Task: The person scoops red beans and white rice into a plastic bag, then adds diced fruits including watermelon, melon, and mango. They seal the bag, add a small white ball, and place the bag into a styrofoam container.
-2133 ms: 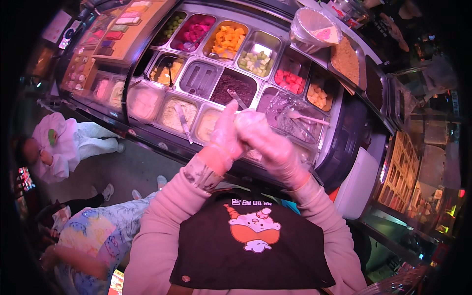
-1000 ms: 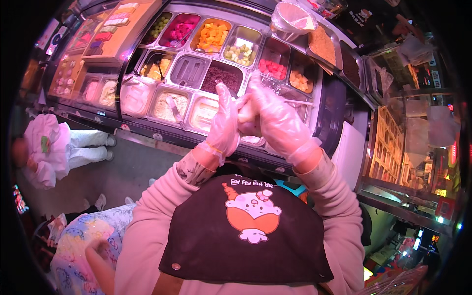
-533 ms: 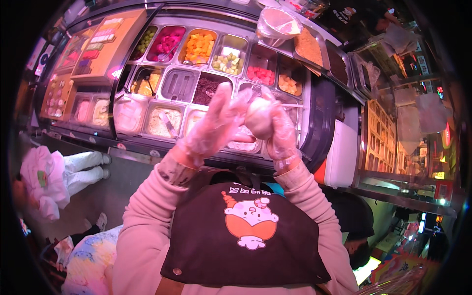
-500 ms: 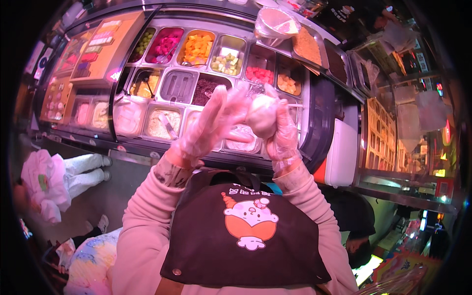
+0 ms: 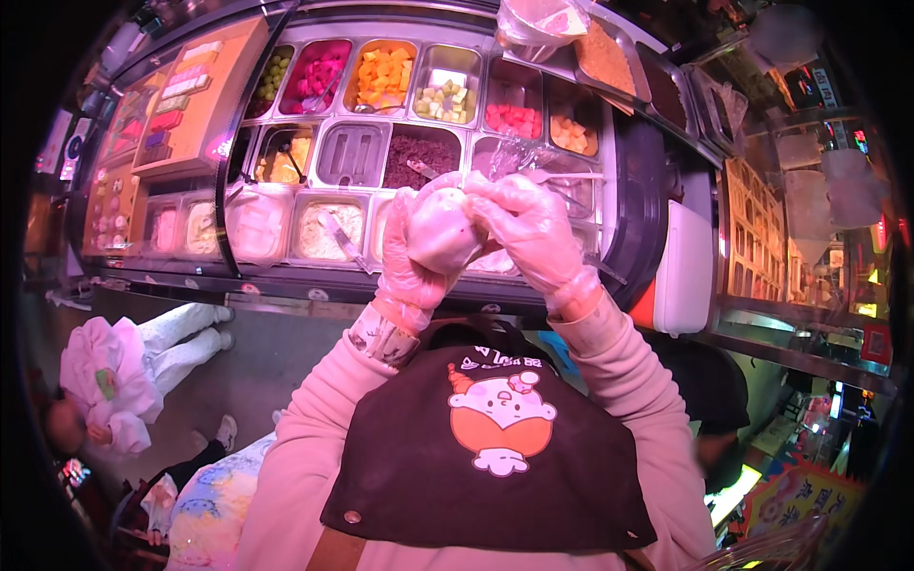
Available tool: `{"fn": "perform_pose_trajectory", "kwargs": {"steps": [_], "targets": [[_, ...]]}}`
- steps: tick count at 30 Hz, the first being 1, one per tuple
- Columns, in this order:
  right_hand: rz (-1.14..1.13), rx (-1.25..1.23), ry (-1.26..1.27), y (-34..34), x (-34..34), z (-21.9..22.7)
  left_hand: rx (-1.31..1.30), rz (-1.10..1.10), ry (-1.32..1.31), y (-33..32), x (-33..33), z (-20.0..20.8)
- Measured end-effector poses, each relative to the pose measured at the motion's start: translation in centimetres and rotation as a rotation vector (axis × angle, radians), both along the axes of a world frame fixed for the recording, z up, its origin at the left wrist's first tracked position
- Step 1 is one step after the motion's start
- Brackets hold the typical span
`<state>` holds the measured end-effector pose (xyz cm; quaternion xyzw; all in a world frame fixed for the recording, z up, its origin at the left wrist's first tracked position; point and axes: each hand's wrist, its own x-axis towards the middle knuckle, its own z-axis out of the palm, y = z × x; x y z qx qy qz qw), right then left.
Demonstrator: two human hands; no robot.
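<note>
A smooth, pale dough ball rests in my left hand, whose gloved fingers curl round its left side and underside. My right hand, in a clear plastic glove too, has its fingertips pressed together on the ball's upper right edge. A small dark spot shows on the dough. Both hands are raised over the front of the topping counter. Just beyond them lies a metal tub of dark purple filling with a spatula in it. To the left, a tub of white cream holds another spatula.
Tubs of dragon fruit, mango and pink cubes line the back row. A tray of brown crumbs stands at the back right. Behind the counter's left end is a person in white trousers.
The dough ball has gone from my right hand into my left, moving left and nearer. My left fingers, spread before, now curl round it; my right fingers pinch its edge.
</note>
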<state>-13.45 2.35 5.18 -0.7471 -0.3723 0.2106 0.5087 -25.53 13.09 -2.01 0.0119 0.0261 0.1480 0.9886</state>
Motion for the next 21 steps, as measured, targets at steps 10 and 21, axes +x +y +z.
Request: {"fn": "perform_pose_trajectory", "kwargs": {"steps": [10, 21], "targets": [[-0.095, 0.103, -0.401, 2.7, -2.2, -2.2, 0.257, 0.174, 0.354, 0.1, -0.1, -0.5], [0.182, 0.213, 0.725, -0.8, 4.0, -1.2, -0.087, -0.06, 0.123, -0.2, 0.6, -0.1]]}}
